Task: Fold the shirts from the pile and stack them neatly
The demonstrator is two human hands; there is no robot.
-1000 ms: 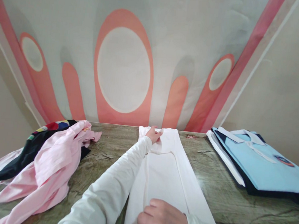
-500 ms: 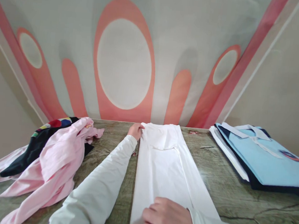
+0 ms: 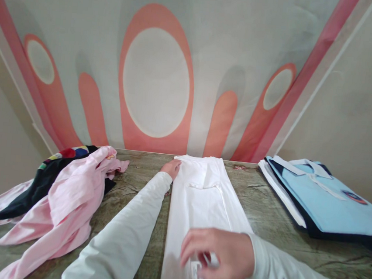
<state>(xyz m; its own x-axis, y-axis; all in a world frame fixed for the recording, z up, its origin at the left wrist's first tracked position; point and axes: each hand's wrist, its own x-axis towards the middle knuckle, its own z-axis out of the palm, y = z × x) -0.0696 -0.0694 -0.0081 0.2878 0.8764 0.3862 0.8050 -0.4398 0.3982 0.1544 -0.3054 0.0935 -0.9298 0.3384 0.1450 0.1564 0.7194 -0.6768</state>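
Observation:
A white shirt (image 3: 204,207), folded into a long strip, lies lengthwise down the middle of the table, a folded flap at its far end. Close to that far end, my left hand (image 3: 171,168) is closed at the strip's left edge; its fingertips are partly hidden. My right hand (image 3: 219,256) hovers over the near part of the shirt, palm down, thumb and fingers apart and slightly blurred. Between them shows a small white label (image 3: 196,271) on the cloth.
On the left lies a loose heap with a pink garment (image 3: 74,203) and a black garment (image 3: 33,186) with coloured patches. At the right is a folded stack topped by a light blue garment (image 3: 340,207) with white ties. A wall (image 3: 212,36) stands behind the wood-patterned table (image 3: 148,188).
My right hand has lifted and opened from a loose fist, uncovering the label. My left hand has shifted slightly nearer along the shirt's left edge.

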